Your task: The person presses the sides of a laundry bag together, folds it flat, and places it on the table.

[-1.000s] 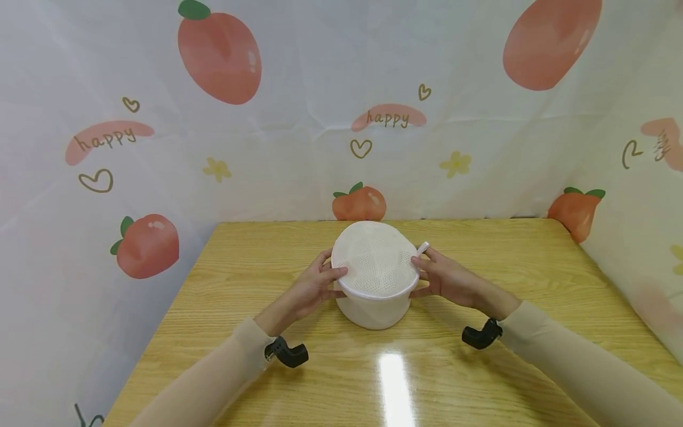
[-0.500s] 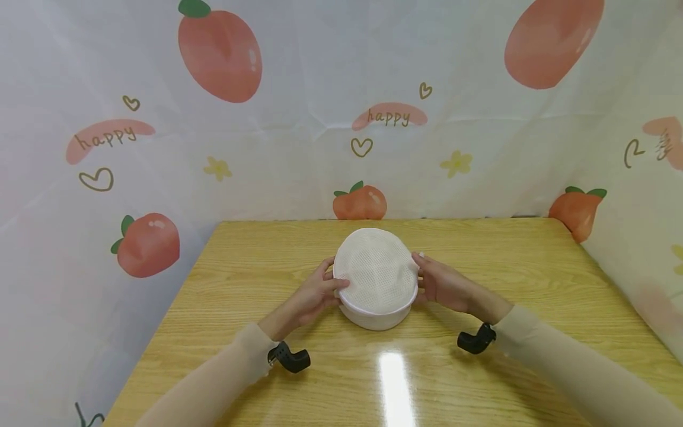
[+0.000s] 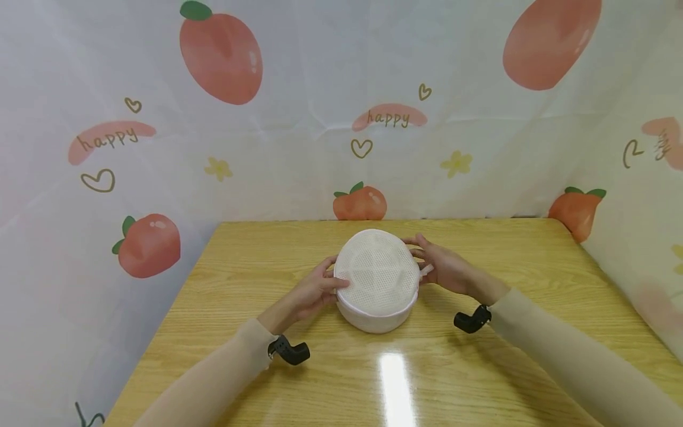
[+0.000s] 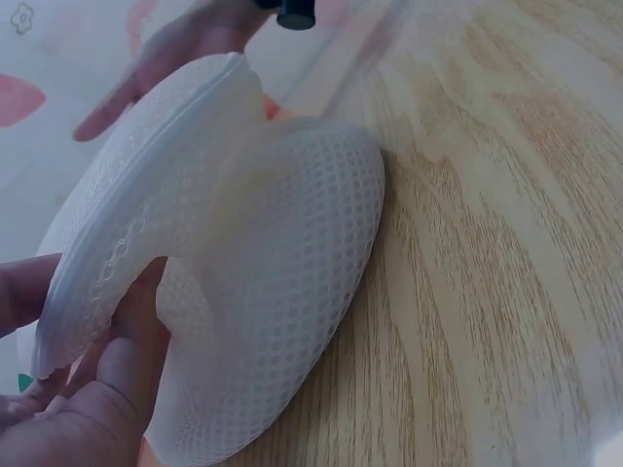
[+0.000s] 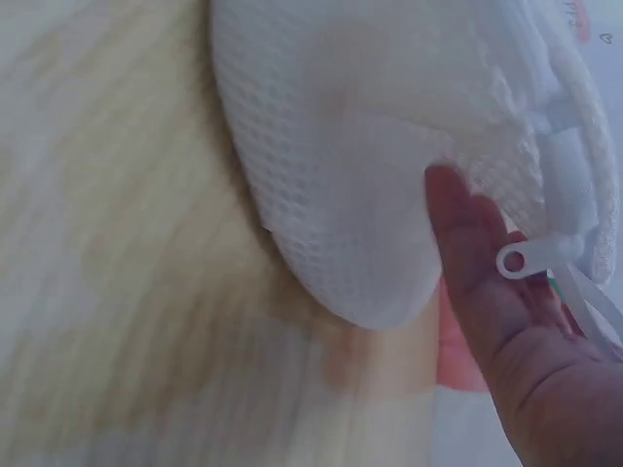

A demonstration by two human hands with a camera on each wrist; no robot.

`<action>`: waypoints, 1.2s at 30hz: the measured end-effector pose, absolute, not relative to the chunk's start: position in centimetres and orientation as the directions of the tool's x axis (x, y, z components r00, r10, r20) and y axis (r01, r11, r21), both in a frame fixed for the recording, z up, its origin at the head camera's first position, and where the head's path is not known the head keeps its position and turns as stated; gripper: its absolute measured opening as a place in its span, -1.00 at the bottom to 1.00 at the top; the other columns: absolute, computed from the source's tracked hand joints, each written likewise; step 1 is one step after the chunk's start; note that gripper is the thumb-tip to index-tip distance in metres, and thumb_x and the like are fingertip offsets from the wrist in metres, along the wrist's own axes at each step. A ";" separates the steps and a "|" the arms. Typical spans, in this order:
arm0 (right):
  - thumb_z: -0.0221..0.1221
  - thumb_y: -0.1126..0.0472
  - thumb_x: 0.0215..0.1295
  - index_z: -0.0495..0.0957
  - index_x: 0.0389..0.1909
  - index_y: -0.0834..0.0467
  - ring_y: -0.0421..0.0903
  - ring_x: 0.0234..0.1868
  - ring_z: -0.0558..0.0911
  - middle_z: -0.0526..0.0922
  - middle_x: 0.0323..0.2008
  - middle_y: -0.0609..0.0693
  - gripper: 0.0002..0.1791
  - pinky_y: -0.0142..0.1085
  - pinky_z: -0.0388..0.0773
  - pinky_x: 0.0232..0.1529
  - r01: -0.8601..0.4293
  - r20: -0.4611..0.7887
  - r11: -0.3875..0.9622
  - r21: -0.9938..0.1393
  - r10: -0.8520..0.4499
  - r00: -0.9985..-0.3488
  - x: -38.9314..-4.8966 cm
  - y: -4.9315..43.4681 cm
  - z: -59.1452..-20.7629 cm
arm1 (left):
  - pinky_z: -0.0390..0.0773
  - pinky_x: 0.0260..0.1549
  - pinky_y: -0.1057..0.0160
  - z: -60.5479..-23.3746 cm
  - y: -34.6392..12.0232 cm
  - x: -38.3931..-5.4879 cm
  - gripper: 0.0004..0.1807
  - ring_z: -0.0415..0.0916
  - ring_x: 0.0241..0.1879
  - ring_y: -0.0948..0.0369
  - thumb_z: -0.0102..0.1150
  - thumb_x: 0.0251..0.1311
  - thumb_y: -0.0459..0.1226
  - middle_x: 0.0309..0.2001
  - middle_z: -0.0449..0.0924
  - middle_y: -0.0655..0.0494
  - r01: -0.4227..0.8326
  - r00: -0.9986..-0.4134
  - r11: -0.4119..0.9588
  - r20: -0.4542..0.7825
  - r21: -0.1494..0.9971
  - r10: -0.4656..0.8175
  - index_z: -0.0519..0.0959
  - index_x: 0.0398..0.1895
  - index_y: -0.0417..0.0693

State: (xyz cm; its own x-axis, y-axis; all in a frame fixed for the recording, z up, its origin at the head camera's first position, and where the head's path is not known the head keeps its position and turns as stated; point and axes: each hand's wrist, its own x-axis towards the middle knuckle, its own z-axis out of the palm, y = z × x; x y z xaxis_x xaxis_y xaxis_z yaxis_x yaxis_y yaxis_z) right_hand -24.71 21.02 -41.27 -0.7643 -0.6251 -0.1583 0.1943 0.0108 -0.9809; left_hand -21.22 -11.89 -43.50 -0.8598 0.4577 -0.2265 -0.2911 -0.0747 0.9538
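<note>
You face a pale, creased sheet (image 3: 299,71) that rises behind the table (image 3: 245,267), whose yellowish wood grain runs mostly side to side. More of it hangs left of the table, and a similar pale side panel (image 3: 635,237) stands along the table's right. Just above the table's back edge you see a printed peach (image 3: 359,204); other fruit prints (image 3: 149,246) show left of the table and at its far right corner. High above the table are two large pink fruits (image 3: 221,59), "happy" banners (image 3: 389,117), outlined hearts (image 3: 361,148) and yellow flowers (image 3: 456,164). Toward you, a white glare (image 3: 396,391) streaks the table.
</note>
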 end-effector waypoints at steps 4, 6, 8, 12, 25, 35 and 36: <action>-0.33 -0.31 0.66 -0.14 0.69 0.13 -0.04 0.20 0.62 0.05 0.61 0.31 -0.16 -0.15 0.67 -0.05 0.197 -0.179 0.043 -0.980 -0.632 -0.754 -25.4 20.4 -41.0 | 0.65 0.00 0.18 -43.3 -11.8 -21.2 -0.18 0.59 0.10 0.09 0.12 0.41 -0.42 0.41 0.38 -0.24 -0.293 -0.854 -0.064 -0.231 0.954 0.465 0.00 0.65 -0.05; -0.34 -0.32 0.65 -0.13 0.69 0.14 -0.05 0.19 0.59 0.17 0.56 0.33 -0.16 -0.16 0.63 0.00 0.198 -0.190 0.059 -0.978 -0.634 -0.750 -25.5 20.0 -41.2 | 0.65 0.00 0.17 -43.3 -11.7 -21.3 -0.17 0.59 0.10 0.09 0.12 0.42 -0.42 0.41 0.38 -0.25 -0.290 -0.855 -0.062 -0.230 0.955 0.466 -0.01 0.66 -0.05; -0.35 -0.33 0.65 -0.13 0.67 0.17 -0.04 0.18 0.60 0.31 0.46 0.35 -0.15 -0.14 0.61 0.07 0.207 -0.204 0.070 -0.976 -0.634 -0.746 -25.6 19.6 -41.5 | 0.66 0.00 0.17 -43.3 -11.6 -21.3 -0.17 0.59 0.09 0.09 0.11 0.42 -0.43 0.40 0.39 -0.25 -0.289 -0.855 -0.065 -0.227 0.955 0.466 -0.01 0.67 -0.05; -0.36 -0.33 0.65 -0.16 0.64 0.22 -0.03 0.11 0.63 0.51 0.27 0.24 -0.13 -0.15 0.58 0.11 0.220 -0.208 0.063 -0.973 -0.644 -0.737 -25.5 19.1 -41.9 | 0.67 -0.05 0.19 -43.3 -11.3 -21.3 -0.16 0.62 0.05 0.11 0.09 0.42 -0.43 0.38 0.41 -0.26 -0.290 -0.865 -0.083 -0.224 0.953 0.448 -0.04 0.66 -0.05; -0.31 -0.22 0.71 0.29 0.39 0.21 -0.04 -0.23 0.73 0.68 -0.11 0.07 -0.36 -0.14 0.72 -0.29 0.241 -0.183 0.003 -0.971 -0.660 -0.729 -25.5 19.0 -41.9 | 0.59 0.06 0.17 -43.3 -10.6 -21.4 -0.20 0.57 0.15 0.07 0.21 0.41 -0.40 0.42 0.37 -0.29 -0.248 -0.931 -0.111 -0.205 0.962 0.302 0.04 0.60 -0.07; -0.37 -0.27 0.69 0.09 0.58 0.14 0.04 -0.18 0.71 0.64 -0.03 0.13 -0.27 0.00 0.71 -0.28 0.159 -0.198 0.119 -0.980 -0.630 -0.751 -26.4 19.1 -42.1 | 0.60 0.09 0.16 -43.4 -10.6 -21.4 -0.20 0.51 0.22 0.03 0.21 0.38 -0.47 0.45 0.36 -0.25 -0.216 -0.930 -0.086 -0.178 0.973 0.321 0.11 0.61 -0.04; -0.39 -0.30 0.68 0.12 0.58 0.13 0.05 -0.21 0.71 0.65 -0.05 0.13 -0.25 0.00 0.70 -0.30 0.162 -0.205 0.126 -0.979 -0.628 -0.751 -26.6 19.2 -42.0 | 0.60 0.09 0.16 -43.5 -10.6 -21.4 -0.20 0.51 0.23 0.03 0.21 0.38 -0.47 0.45 0.36 -0.24 -0.216 -0.929 -0.087 -0.177 0.973 0.324 0.11 0.61 -0.03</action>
